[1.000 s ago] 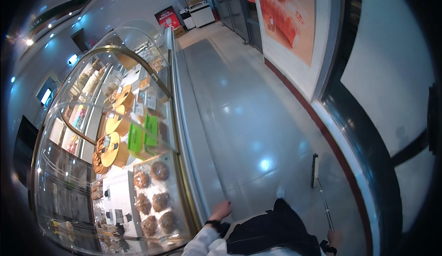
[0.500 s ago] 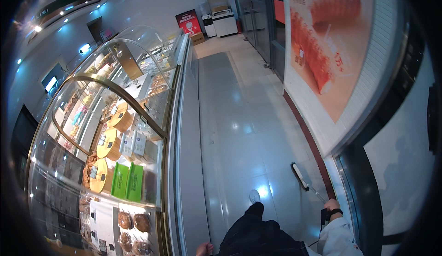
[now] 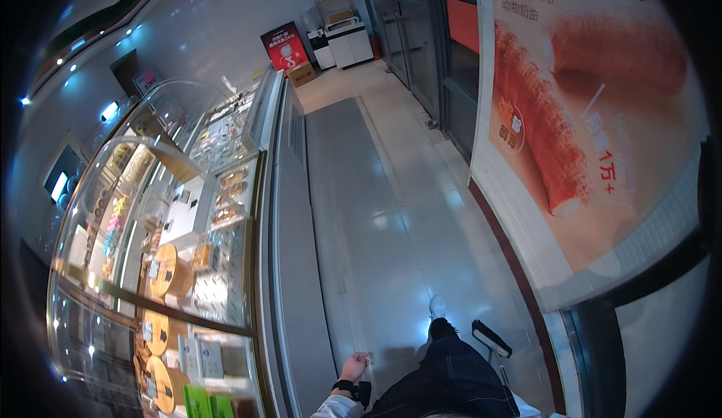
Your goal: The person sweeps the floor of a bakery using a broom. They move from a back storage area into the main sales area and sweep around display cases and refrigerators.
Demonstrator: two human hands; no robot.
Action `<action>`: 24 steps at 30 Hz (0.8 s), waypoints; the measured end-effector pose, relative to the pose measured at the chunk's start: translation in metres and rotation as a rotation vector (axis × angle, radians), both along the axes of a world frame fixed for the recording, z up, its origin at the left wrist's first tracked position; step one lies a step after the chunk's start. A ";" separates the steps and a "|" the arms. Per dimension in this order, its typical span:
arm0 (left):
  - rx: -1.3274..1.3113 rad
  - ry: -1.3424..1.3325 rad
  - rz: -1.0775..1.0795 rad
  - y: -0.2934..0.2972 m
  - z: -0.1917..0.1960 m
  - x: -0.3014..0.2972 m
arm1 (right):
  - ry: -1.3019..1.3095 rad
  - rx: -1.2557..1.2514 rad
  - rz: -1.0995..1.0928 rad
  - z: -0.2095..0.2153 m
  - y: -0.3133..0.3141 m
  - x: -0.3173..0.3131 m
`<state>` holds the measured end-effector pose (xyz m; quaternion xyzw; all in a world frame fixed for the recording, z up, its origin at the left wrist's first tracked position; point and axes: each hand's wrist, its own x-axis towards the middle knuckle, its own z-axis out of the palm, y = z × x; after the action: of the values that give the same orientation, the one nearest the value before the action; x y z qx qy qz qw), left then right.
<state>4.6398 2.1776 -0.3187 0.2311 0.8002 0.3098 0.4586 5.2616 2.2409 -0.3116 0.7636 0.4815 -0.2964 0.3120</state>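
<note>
My left hand [image 3: 355, 365] hangs low in the head view, left of my dark-trousered leg. Its fingers are curled in, with nothing seen in them, and a black band [image 3: 353, 392] circles the wrist. To the right of my leg, a long-handled broom [image 3: 491, 338] with a narrow white-and-black head rests on the floor. Its thin handle runs down toward the lower edge, where my body cuts it off. My right hand is out of sight. One white shoe [image 3: 438, 307] shows ahead of me.
A long glass display case [image 3: 226, 290] of baked goods lines the left side. Along the right stand a wall with a large poster [image 3: 556, 117] and dark-framed glass doors [image 3: 421, 49]. A cardboard box [image 3: 301, 74] and a white cabinet [image 3: 350, 46] stand at the far end of the tiled floor [image 3: 391, 222].
I have moved forward along the aisle. My left hand has swung forward into fuller view; my right hand, earlier on the broom handle, has dropped out of view. The broom head sits lower in the picture.
</note>
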 end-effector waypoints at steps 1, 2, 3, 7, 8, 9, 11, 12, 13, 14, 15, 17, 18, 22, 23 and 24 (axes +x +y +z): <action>0.050 0.001 0.007 0.033 0.001 -0.012 | -0.020 0.008 -0.010 0.004 0.028 -0.007; 0.117 -0.005 0.019 0.063 0.002 -0.024 | -0.038 0.012 -0.010 0.005 0.056 -0.014; 0.038 0.044 0.000 0.082 0.004 -0.036 | -0.061 0.013 -0.011 0.006 0.088 -0.018; -0.175 -0.014 0.118 0.127 0.008 -0.072 | -0.167 0.002 0.096 0.016 0.233 -0.027; -0.240 -0.056 0.120 0.132 0.008 -0.082 | -0.192 0.000 0.150 0.019 0.275 -0.032; -0.376 -0.117 0.148 0.138 0.009 -0.092 | -0.229 -0.004 0.221 0.023 0.322 -0.041; -0.405 -0.151 0.204 0.148 0.003 -0.104 | -0.309 -0.009 0.408 0.033 0.418 -0.065; -0.407 -0.150 0.237 0.158 -0.001 -0.111 | -0.352 -0.016 0.535 0.038 0.472 -0.085; -0.405 -0.151 0.266 0.171 -0.007 -0.115 | -0.383 -0.035 0.657 0.042 0.524 -0.111; -0.403 -0.157 0.286 0.185 -0.011 -0.119 | -0.384 -0.122 0.779 0.048 0.575 -0.141; -0.397 -0.167 0.297 0.203 -0.017 -0.123 | -0.379 -0.198 0.912 0.056 0.627 -0.172; -0.390 -0.190 0.289 0.244 -0.030 -0.131 | -0.411 -0.076 1.108 0.073 0.701 -0.235; -0.392 -0.195 0.262 0.265 -0.037 -0.135 | -0.390 -0.029 1.182 0.082 0.732 -0.263; -0.388 -0.158 0.082 0.358 -0.064 -0.185 | -0.498 0.206 1.007 0.116 0.807 -0.356; -0.388 -0.133 0.005 0.384 -0.067 -0.206 | -0.359 0.176 0.789 0.130 0.823 -0.368; -0.376 -0.090 -0.124 0.411 -0.073 -0.228 | -0.312 0.146 0.760 0.137 0.830 -0.380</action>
<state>4.4115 2.5889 -0.3913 0.1759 0.8069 0.1361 0.5472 4.8819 3.0710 -0.1747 0.5873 0.6959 -0.0059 0.4132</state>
